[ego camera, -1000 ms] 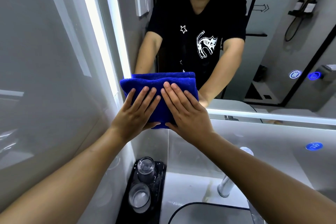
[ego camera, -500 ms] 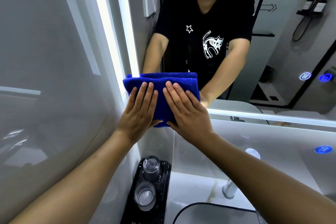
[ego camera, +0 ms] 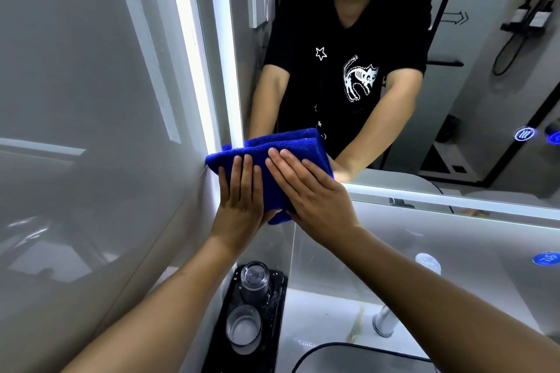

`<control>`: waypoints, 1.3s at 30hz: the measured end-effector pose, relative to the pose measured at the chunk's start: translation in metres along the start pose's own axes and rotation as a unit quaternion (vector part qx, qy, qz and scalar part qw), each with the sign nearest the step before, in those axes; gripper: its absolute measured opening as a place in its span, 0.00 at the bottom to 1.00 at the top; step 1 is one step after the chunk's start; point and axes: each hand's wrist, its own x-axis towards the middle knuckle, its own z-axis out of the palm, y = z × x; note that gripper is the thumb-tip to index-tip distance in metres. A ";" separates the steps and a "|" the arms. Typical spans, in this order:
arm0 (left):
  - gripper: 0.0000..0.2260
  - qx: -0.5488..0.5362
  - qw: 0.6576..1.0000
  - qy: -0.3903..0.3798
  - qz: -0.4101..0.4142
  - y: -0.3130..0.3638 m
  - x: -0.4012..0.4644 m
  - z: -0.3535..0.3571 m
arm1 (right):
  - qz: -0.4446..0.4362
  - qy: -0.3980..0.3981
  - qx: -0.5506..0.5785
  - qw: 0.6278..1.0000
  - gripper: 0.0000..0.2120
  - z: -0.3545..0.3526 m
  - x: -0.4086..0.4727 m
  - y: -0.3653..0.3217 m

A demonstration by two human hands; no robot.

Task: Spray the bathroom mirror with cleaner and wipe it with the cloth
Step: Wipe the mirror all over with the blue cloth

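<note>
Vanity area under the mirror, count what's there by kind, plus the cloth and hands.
Drinking glasses: 2, one behind the other
Black tray: 1
Faucet: 1
Blue cloth: 1
Hands: 2, left hand, right hand
Total: 7
</note>
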 end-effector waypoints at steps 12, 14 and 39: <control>0.26 -0.085 0.992 -0.043 0.082 0.007 0.013 -0.051 | 0.028 -0.048 0.040 0.998 0.41 -0.007 -0.034 0.021; 0.24 -0.087 0.992 -0.022 0.085 0.011 0.022 -0.059 | 0.043 -0.057 0.051 0.996 0.41 -0.011 -0.040 0.026; 0.08 -0.337 0.920 -0.123 -0.159 0.074 0.078 -0.115 | 0.304 -0.079 0.127 0.941 0.24 -0.059 -0.068 0.072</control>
